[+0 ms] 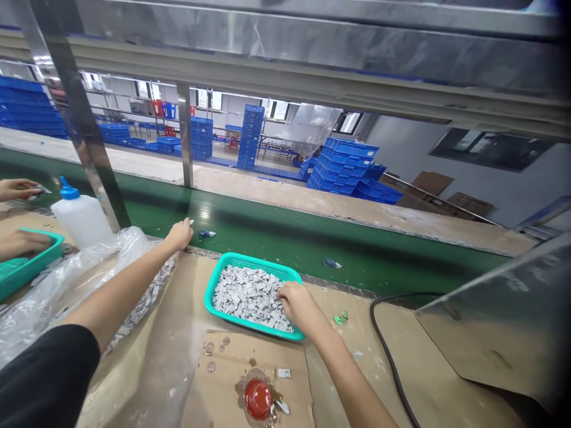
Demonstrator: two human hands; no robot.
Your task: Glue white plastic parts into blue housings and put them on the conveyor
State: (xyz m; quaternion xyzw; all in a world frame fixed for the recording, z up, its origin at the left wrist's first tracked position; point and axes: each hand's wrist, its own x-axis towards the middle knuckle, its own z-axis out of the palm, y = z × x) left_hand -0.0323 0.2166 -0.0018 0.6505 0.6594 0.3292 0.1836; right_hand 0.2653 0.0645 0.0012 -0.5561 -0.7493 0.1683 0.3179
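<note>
Over the near edge of the green belt (263, 241), my left hand (180, 234) is closed, with a small pale piece (191, 222) showing at its fingertips. A dark blue piece (207, 234) lies on the belt just right of it. My right hand (292, 298) has its fingers pinched at the right side of a teal basket (209, 291) full of small grey-white pieces (250, 295); what its fingertips hold, if anything, is hidden. Another dark blue piece (332, 263) rests farther right on the belt.
Cardboard with a red dish (257, 399) lies in front of the basket. At left are a blue-capped bottle (82, 217), a plastic bag (102, 261) and another person's hands (20, 189). A black cable (383, 339) and green bit (341, 317) lie right; metal posts (184, 137) rise behind.
</note>
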